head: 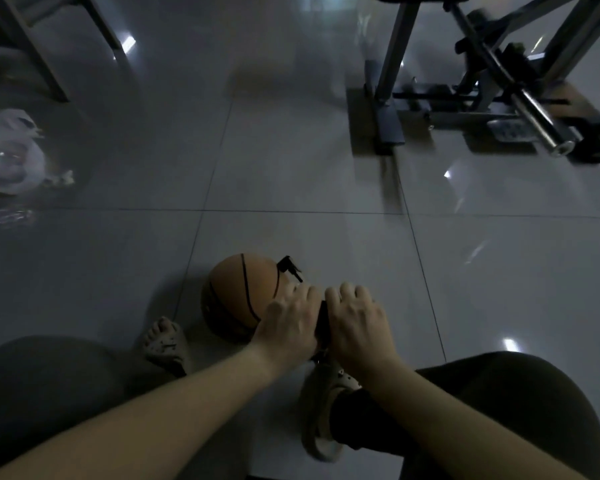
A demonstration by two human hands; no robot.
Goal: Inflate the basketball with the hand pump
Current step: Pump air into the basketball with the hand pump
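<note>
An orange basketball with black seams lies on the tiled floor just in front of my feet. A black hand pump stands at its right side, mostly hidden by my hands. A black hose end sticks up over the ball's top right. My left hand and my right hand sit side by side on the pump's handle, fingers curled over it.
My feet in light perforated clogs flank the ball and pump. A metal exercise frame with a chrome bar stands at the back right. A white plastic bag lies at the left, below chair legs.
</note>
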